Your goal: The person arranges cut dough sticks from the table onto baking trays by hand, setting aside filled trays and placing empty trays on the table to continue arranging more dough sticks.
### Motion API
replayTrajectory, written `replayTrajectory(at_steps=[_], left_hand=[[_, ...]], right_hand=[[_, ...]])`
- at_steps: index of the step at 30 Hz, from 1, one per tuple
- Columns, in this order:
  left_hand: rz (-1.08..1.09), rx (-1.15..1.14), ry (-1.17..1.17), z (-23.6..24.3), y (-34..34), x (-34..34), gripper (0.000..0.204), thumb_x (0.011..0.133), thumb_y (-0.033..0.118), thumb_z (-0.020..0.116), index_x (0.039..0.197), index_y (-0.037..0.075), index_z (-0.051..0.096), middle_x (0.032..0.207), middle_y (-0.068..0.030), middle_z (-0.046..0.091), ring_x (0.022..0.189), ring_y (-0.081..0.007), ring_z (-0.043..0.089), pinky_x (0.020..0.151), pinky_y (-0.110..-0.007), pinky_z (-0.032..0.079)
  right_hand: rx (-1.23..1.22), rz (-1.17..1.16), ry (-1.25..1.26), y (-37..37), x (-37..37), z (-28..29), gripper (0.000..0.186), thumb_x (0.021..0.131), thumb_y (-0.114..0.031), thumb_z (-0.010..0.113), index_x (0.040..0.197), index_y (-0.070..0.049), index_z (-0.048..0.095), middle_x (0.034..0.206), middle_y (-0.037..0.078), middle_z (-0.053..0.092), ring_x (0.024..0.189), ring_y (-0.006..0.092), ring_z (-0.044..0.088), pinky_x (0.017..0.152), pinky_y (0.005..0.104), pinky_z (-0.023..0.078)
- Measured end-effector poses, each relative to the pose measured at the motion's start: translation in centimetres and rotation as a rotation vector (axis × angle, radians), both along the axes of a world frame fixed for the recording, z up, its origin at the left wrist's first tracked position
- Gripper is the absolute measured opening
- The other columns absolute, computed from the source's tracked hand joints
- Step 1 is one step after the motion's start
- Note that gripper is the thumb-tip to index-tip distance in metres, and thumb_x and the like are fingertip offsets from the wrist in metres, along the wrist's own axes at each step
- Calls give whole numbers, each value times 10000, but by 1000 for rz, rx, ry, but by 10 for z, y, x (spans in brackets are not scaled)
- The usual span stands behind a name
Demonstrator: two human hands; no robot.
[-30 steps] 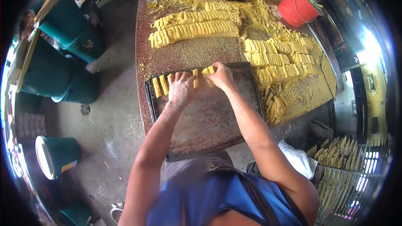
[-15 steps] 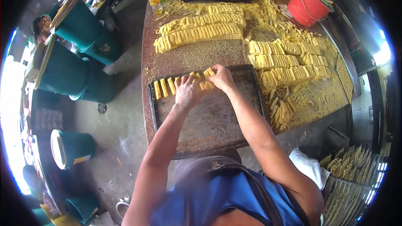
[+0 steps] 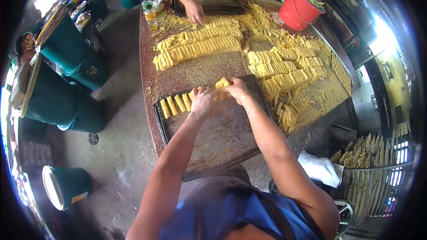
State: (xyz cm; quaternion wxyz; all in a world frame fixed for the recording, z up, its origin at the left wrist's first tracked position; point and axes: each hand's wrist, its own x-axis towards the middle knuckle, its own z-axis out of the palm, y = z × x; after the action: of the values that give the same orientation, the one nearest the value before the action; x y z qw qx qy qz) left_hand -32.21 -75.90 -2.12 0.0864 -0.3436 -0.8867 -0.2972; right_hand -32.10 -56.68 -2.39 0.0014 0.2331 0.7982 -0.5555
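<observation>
A dark, flat baking tray point(image 3: 222, 138) lies on the table edge in front of me. Along its far edge runs a row of yellow dough sticks point(image 3: 179, 102), set side by side with small gaps at the left. My left hand point(image 3: 205, 102) is over the middle of this row, its fingers curled down round some sticks. Close beside it, my right hand point(image 3: 237, 91) pinches a few dough sticks point(image 3: 222, 83) at the row's right end. The fingers partly hide the sticks between the two hands.
Long rows of cut dough sticks point(image 3: 200, 51) lie beyond the tray, with more rows point(image 3: 284, 69) and loose pieces point(image 3: 287, 114) to the right. A co-worker's hand point(image 3: 194, 12) reaches over the far rows. A red bucket point(image 3: 299, 9) and a bottle point(image 3: 151, 19) stand on the table.
The view has shifted, and more of the co-worker shows, with one arm stretched toward the far rows. Both my hands stay at the tray's row, moved only slightly.
</observation>
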Motion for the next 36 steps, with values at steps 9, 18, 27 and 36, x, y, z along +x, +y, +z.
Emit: replayTrajectory(at_steps=[9,18,27,36], left_hand=[[65,-108,57,0,13,11,280,788,283,740,1053,193,725,1002,-33,706,1014,-241,599,968,-455,359],[200,-113,80,4,41,22,415,736,367,811,1112,212,732,1116,-39,637,1132,-259,537,991,-477,342],[131,-120,16,10,66,22,482,771,404,775,1163,133,704,1194,-78,611,1181,-276,510,1040,-503,322],[72,-83,86,-9,70,7,490,765,366,767,1164,98,678,1247,-76,604,1209,-264,503,1043,-516,317]], right_hand=[[478,110,-58,4,-1,11,478,697,-292,825,1080,-35,698,1034,209,718,1009,333,694,865,412,542],[610,249,-196,30,-6,17,412,730,-311,765,1068,-81,710,1005,191,723,988,325,698,856,403,545],[585,50,-134,52,10,15,408,722,-383,801,1000,-91,739,1005,180,729,972,320,701,841,400,550],[743,152,-60,67,14,16,329,809,-329,752,1064,-122,730,1032,160,724,979,337,693,858,444,545]])
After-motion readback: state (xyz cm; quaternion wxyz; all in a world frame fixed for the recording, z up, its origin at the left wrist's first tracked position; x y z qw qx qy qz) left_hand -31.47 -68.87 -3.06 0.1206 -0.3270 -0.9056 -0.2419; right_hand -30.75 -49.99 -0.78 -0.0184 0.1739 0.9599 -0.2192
